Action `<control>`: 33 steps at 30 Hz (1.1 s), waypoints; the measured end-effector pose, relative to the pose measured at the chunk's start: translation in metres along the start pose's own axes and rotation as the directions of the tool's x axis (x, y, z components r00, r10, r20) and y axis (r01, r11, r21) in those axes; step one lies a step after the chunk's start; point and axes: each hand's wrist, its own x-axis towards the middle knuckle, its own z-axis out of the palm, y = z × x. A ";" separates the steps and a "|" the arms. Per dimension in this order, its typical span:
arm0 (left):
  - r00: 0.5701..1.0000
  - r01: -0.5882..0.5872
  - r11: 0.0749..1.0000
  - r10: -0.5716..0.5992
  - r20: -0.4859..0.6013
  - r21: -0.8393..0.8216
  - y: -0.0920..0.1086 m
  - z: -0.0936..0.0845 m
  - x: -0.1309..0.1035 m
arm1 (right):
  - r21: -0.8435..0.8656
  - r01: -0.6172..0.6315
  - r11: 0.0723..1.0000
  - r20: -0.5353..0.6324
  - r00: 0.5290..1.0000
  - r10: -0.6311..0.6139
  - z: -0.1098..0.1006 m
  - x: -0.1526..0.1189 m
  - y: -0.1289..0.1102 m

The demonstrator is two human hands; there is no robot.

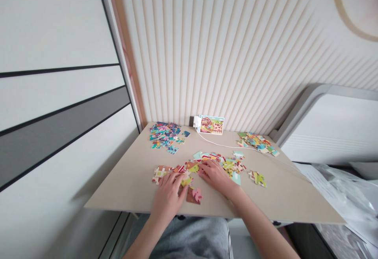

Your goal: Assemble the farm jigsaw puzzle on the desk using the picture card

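Note:
My left hand (169, 192) rests palm down over puzzle pieces, its fingers stretched out and its thumb apart. Under and beside its fingertips lies a yellow-green puzzle piece (187, 181); cream-and-brown pieces (159, 173) lie to its left. My right hand (215, 175) has its fingers bent together, fingertips down at the edge of a green-and-brown puzzle piece (192, 167). What lies beneath that hand is partly hidden. A brown piece with a pink pig (194, 196) lies between the hands, nearer the table's front edge. Farm-coloured pieces (232, 165) lie beyond and right of my right hand.
A farm picture card (211, 124) leans on the wall by a white charger (196, 121), whose cable (218, 145) crosses the table (124, 184) rightward. Blue pieces (167, 135) are heaped back left, multicoloured pieces (258, 142) back right. Green-and-white pieces (258, 178) lie right.

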 end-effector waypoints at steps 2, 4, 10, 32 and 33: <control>1.000 -0.002 1.000 0.002 0.001 0.003 0.000 0.000 0.000 | -0.015 -0.007 1.000 -0.021 1.000 0.006 0.003 0.002 -0.001; 1.000 -0.010 1.000 0.010 -0.010 -0.003 0.001 -0.001 0.000 | -0.031 -0.010 0.999 -0.037 0.999 0.009 0.005 0.004 -0.003; 0.994 -0.104 0.992 0.106 0.034 -0.065 0.003 -0.004 0.022 | 0.067 0.009 0.998 -0.081 0.997 -0.004 0.001 -0.003 -0.007; 0.879 -0.254 0.943 0.318 0.355 -0.217 -0.017 0.021 0.098 | 0.003 -0.309 0.951 -0.218 0.928 0.302 -0.023 -0.053 0.004; 0.879 -0.237 0.940 0.315 0.359 -0.244 -0.019 0.021 0.101 | 0.005 -0.345 0.938 -0.218 0.915 0.338 -0.028 -0.064 0.007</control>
